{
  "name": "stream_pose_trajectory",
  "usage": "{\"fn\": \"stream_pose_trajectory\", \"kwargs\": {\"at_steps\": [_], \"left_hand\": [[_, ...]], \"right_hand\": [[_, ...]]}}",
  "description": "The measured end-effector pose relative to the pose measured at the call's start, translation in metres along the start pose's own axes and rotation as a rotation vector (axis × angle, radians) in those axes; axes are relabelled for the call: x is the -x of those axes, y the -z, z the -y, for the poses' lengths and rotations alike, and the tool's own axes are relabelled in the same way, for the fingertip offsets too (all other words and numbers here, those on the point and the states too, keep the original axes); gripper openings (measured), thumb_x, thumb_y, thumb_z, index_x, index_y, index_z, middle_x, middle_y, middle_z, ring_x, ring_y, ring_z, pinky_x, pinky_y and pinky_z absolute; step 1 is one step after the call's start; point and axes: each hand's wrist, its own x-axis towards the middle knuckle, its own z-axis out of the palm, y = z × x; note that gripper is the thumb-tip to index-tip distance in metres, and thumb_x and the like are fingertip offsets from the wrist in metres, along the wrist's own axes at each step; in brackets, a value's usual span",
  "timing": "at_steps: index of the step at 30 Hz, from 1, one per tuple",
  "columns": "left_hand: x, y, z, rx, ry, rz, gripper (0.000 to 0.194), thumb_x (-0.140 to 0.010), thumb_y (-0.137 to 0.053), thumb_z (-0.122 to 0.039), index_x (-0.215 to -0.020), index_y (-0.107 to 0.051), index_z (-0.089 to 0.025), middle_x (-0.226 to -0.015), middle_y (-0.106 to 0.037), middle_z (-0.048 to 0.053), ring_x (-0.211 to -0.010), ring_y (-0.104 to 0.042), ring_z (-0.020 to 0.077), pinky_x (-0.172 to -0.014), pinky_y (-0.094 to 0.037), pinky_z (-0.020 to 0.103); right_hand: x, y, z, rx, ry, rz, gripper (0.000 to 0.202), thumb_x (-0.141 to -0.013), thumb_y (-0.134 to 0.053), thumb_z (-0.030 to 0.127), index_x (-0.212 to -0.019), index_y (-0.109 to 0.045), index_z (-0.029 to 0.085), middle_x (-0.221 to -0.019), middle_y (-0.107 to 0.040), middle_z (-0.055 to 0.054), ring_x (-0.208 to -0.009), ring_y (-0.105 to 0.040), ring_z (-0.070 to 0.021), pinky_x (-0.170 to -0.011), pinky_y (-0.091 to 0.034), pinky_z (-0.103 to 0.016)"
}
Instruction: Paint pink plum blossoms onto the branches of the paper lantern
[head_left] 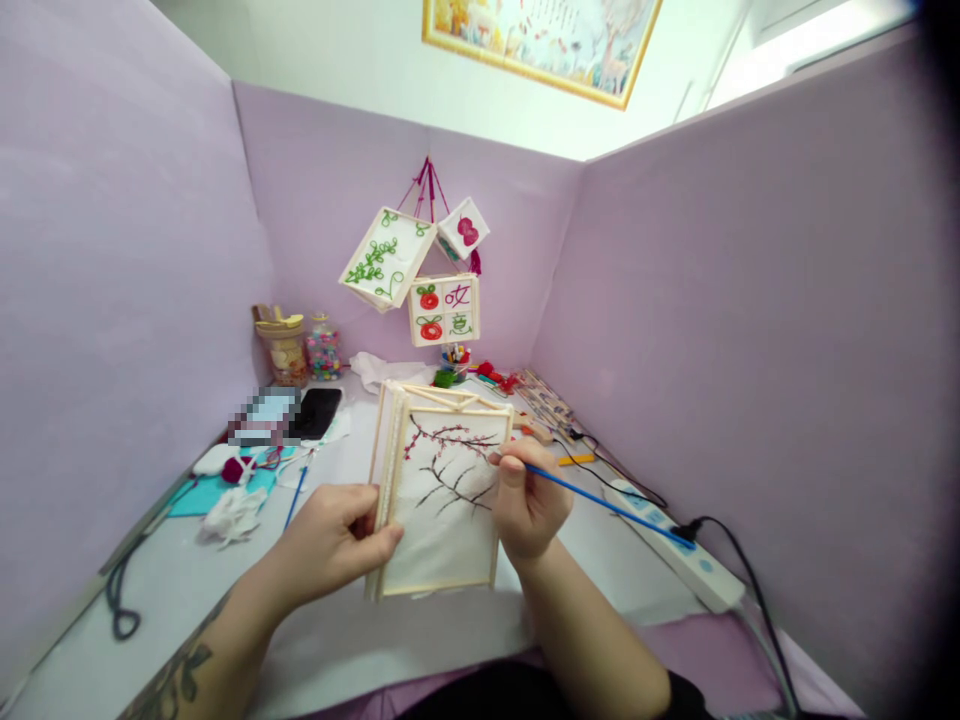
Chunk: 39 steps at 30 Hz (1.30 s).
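A wood-framed box with white panels (442, 545) stands tilted above the table, its front painted with dark branches and small pink-red blossoms on the upper one. My left hand (341, 545) grips the frame's left edge, thumb on the front and fingers behind. In my right hand (531, 500), closed in a pinch, is a long blue paintbrush (607, 503). Its tip meets the panel near the right end of the upper branch, and the handle points down to the right.
A white power strip (675, 550) with black cables lies at the right. Phones (319, 413), crumpled tissue (234, 512) and a second blue brush (297, 495) are at the left. Jars (324, 350) stand at the back left, below decorated panels (390, 255) hanging from cords.
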Motion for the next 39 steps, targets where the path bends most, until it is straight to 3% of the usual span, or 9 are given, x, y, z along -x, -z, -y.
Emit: {"fn": "stream_pose_trajectory", "kwargs": {"at_steps": [8,29,31,34,36,39], "left_hand": [[0.001,-0.001,-0.001,0.009,-0.002,0.005,0.036,-0.084,-0.056,-0.034,-0.055,-0.039,-0.02,-0.05,-0.038,-0.007,-0.045,-0.038,0.007,-0.044,-0.028,0.019],[-0.001,0.001,-0.002,0.017,0.019,0.002,0.036,-0.083,-0.056,-0.034,-0.054,-0.04,-0.02,-0.049,-0.039,-0.007,-0.045,-0.038,0.0074,-0.044,-0.028,0.019],[-0.001,0.002,-0.003,0.005,0.025,0.0,0.036,-0.083,-0.055,-0.034,-0.054,-0.04,-0.02,-0.049,-0.039,-0.007,-0.045,-0.037,0.0075,-0.044,-0.028,0.02],[-0.003,0.005,-0.004,-0.017,0.04,-0.024,0.037,-0.084,-0.055,-0.035,-0.054,-0.038,-0.02,-0.048,-0.037,-0.007,-0.044,-0.035,0.0075,-0.044,-0.027,0.02],[-0.004,0.007,-0.004,-0.016,0.052,-0.025,0.038,-0.084,-0.054,-0.036,-0.053,-0.037,-0.021,-0.047,-0.036,-0.007,-0.043,-0.034,0.0076,-0.044,-0.026,0.02],[-0.006,0.009,-0.004,-0.005,0.078,-0.002,0.038,-0.083,-0.052,-0.038,-0.054,-0.036,-0.021,-0.047,-0.036,-0.007,-0.043,-0.035,0.0079,-0.043,-0.026,0.02]], "right_hand": [[-0.005,0.001,0.003,0.083,0.022,0.048,0.012,-0.094,-0.055,0.017,-0.087,-0.062,0.022,-0.069,-0.063,0.001,-0.065,-0.062,-0.0163,-0.064,-0.051,-0.031],[0.001,-0.002,0.001,-0.017,-0.004,0.013,0.01,-0.094,-0.057,0.018,-0.088,-0.064,0.022,-0.069,-0.061,0.001,-0.065,-0.06,-0.0157,-0.063,-0.048,-0.03],[-0.002,-0.002,0.001,-0.108,-0.081,-0.076,0.011,-0.095,-0.058,0.025,-0.087,-0.064,0.022,-0.07,-0.062,0.001,-0.065,-0.06,-0.015,-0.061,-0.047,-0.029],[-0.016,0.002,-0.001,-0.361,-0.382,-0.271,0.022,-0.095,-0.059,0.037,-0.079,-0.058,0.022,-0.064,-0.056,0.004,-0.054,-0.051,-0.0108,-0.05,-0.04,-0.023],[-0.03,0.01,-0.005,-0.528,-0.611,-0.303,0.032,-0.093,-0.061,0.043,-0.072,-0.051,0.022,-0.058,-0.048,0.006,-0.046,-0.042,-0.0083,-0.043,-0.032,-0.019],[-0.044,0.023,-0.013,-0.625,-0.747,-0.371,0.037,-0.084,-0.07,0.049,-0.07,-0.048,0.022,-0.054,-0.045,0.008,-0.043,-0.037,-0.0071,-0.04,-0.028,-0.018]]}}
